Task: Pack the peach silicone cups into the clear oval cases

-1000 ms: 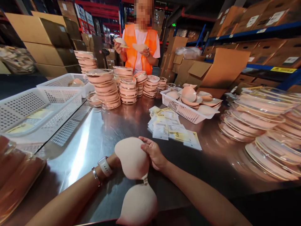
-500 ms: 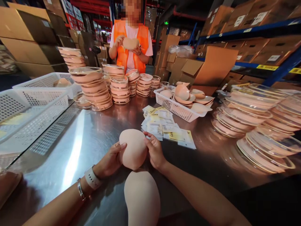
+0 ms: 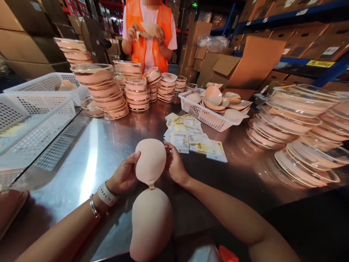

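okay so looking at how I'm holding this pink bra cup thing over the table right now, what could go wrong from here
The left hand and right hand pinch only the upper cup of the pale pink two-cup adhesive bra. The lower cup hangs from the small centre clasp, so a tug might unhook or strain it. The loose pile of yellow-and-white paper leaflets lies close beside the right hand and could easily be brushed across the shiny steel table.

On the table [image 3: 103, 145]: paper slips [image 3: 191, 140] at centre; basket [image 3: 207, 118] at one o'clock; lidded stacks [image 3: 109, 91] at eleven; crates [image 3: 35, 116] at nine.
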A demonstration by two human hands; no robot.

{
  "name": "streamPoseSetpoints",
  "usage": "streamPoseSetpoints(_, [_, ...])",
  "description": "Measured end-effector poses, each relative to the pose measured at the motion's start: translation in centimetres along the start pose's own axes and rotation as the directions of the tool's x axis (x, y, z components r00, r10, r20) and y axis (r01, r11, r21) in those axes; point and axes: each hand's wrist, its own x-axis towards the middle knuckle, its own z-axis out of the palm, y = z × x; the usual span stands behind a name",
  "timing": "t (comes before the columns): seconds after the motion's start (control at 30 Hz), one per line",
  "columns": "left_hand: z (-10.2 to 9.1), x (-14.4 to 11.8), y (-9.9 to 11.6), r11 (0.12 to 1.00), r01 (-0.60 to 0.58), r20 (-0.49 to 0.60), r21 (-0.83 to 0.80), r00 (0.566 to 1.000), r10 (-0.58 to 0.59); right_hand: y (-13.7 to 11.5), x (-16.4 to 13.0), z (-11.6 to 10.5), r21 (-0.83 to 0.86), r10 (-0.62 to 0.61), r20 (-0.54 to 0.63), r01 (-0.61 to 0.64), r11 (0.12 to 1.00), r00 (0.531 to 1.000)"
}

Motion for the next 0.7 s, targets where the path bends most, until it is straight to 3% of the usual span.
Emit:
streamPoseSetpoints(0.1, [0.0,0.0,0.0,1.000,0.015,0.013,-0.001,1.000,-0.015,0.4,-0.6,-0.1,-0.110,-0.048,0.044,0.053,0.993,0.998])
streamPoseSetpoints(0.23, [0.1,-0.1,-0.1,1.000,0.009,0.013,0.005,1.000,-0.009,0.4,-1.3,-0.3,-0.308,-0.206,0.124,0.235,0.922,0.971])
streamPoseSetpoints(0.37, [0.3,-0.1,0.0,0.999,0.025,0.021,0.021,0.999,-0.025,0.3,-1.7,-0.7,-0.593,-0.367,0.266,0.452,0.667,0.891])
streamPoseSetpoints(0.47, [0.6,-0.3,0.0,0.997,0.053,0.055,0.048,0.997,-0.055,-0.6,-2.1,-0.6,-0.620,-0.294,0.533,0.603,0.502,0.793])
streamPoseSetpoints(0.53, [0.9,-0.5,0.0,0.977,0.008,0.082,0.213,0.996,-0.026,-1.8,-2.4,-0.3,-0.529,-0.226,0.668,0.666,0.526,0.709])
streamPoseSetpoints(0.6, [1.1,-0.7,-0.2,0.897,-0.092,0.100,0.433,0.994,0.054,-3.1,-2.7,0.0,-0.424,-0.207,0.698,0.629,0.652,0.686])
streamPoseSetpoints(0.63, [1.2,-0.8,-0.3,0.842,-0.146,0.103,0.519,0.989,0.108,-3.7,-2.8,0.0,-0.371,-0.200,0.658,0.543,0.753,0.726])
streamPoseSetpoints(0.7, [1.2,-0.8,-0.5,0.757,-0.222,0.095,0.615,0.973,0.209,-4.5,-2.8,0.0,-0.230,-0.148,0.457,0.277,0.933,0.877])
